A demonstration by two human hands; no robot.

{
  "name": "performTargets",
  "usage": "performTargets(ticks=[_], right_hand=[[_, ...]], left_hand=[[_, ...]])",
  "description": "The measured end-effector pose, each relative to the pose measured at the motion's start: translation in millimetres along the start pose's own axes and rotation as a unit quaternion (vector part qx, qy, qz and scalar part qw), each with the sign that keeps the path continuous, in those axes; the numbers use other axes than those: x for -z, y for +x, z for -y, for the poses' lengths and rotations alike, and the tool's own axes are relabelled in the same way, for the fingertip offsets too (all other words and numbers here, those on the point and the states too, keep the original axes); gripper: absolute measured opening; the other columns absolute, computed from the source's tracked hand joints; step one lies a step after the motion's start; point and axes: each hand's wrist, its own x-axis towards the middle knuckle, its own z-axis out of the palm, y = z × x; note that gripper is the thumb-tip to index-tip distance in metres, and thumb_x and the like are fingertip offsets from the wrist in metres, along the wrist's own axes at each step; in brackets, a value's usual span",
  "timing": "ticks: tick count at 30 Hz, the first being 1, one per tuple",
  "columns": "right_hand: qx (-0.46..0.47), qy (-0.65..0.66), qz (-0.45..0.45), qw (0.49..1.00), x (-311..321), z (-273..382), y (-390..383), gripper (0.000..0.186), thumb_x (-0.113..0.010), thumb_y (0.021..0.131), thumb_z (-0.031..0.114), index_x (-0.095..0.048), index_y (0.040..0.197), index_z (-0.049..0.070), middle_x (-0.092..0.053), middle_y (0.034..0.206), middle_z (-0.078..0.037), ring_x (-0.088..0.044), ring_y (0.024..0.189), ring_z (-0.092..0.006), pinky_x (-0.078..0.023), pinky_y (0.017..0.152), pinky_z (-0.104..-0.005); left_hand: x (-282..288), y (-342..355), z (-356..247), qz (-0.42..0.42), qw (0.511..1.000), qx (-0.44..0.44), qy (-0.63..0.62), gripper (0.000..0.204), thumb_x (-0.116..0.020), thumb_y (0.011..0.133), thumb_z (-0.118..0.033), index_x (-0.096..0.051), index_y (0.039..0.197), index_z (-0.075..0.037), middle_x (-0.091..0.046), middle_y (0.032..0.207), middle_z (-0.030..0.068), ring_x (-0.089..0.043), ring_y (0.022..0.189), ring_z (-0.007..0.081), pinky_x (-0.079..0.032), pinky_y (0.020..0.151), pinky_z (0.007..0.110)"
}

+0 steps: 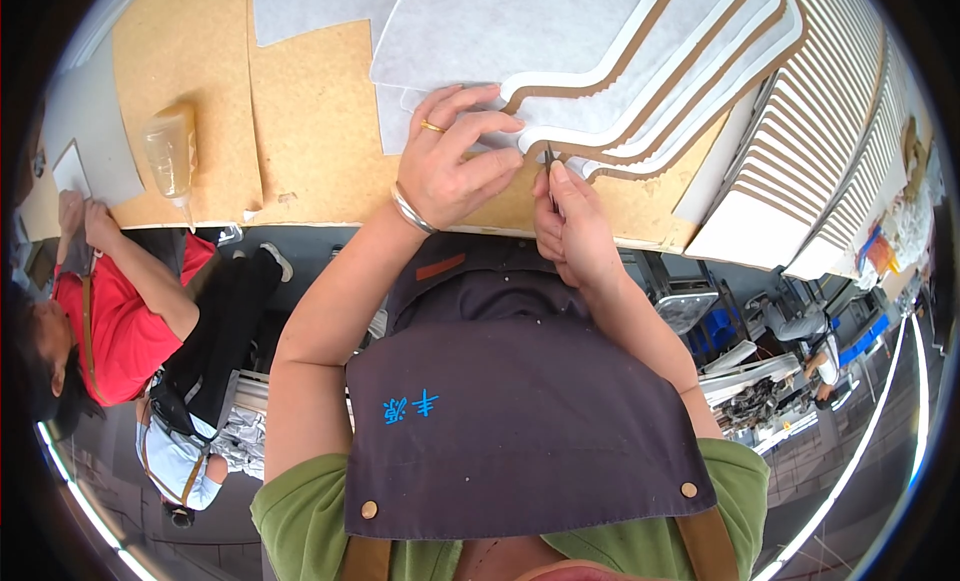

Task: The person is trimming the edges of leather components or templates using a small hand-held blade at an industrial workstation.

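Note:
The curled end of a bent strip (590,139), white with a brown edge, lies between the thumb and forefinger of my left hand (455,161). Other fingers of that hand rest on the pale sheet beside it. Close by, my right hand (578,221) is closed on a small dark pointed tool (549,158), whose tip touches or nearly touches the strip's brown edge. Its handle is mostly hidden in the fingers, so its exact kind is unclear. Several similar strips run up to the right over a pale grey-white sheet (480,41).
A tan board (310,121) covers the worktable. On the left lies a bottle of yellowish liquid (172,156) with a nozzle. Stacked rows of brown-and-white strips (790,151) fill the right side. A co-worker in a red shirt (130,331) handles a light piece at the far left.

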Motion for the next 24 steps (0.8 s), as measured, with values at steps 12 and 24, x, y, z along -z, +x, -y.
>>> performTargets(ticks=[12, 24], right_hand=[[-0.003, 0.001, 0.012, 1.000, 2.8, 0.4, 1.0, 0.027, -0.036, 0.094, 0.033, -0.043, 0.081, 0.010, -0.030, 0.048, 0.005, -0.019, 0.035, -0.0037, -0.015, 0.030, -0.0204], [-0.011, 0.020, 0.012, 1.000, 1.7, 0.8, 1.9, 0.027, -0.036, 0.094, 0.032, -0.043, 0.081, 0.010, -0.030, 0.047, 0.005, -0.018, 0.033, -0.0041, -0.016, 0.030, -0.0204]], left_hand=[[0.3, -0.4, -1.1, -0.005, 1.000, 0.005, 0.003, 0.017, -0.070, 0.054, -0.013, -0.059, 0.067, -0.016, -0.058, 0.093, -0.0027, -0.052, 0.100, 0.0239, -0.039, 0.086, 0.041], [0.9, 0.5, -1.8, -0.001, 1.000, 0.009, 0.000, 0.017, -0.070, 0.054, -0.013, -0.060, 0.067, -0.017, -0.059, 0.094, -0.0027, -0.051, 0.101, 0.0235, -0.039, 0.087, 0.041]])
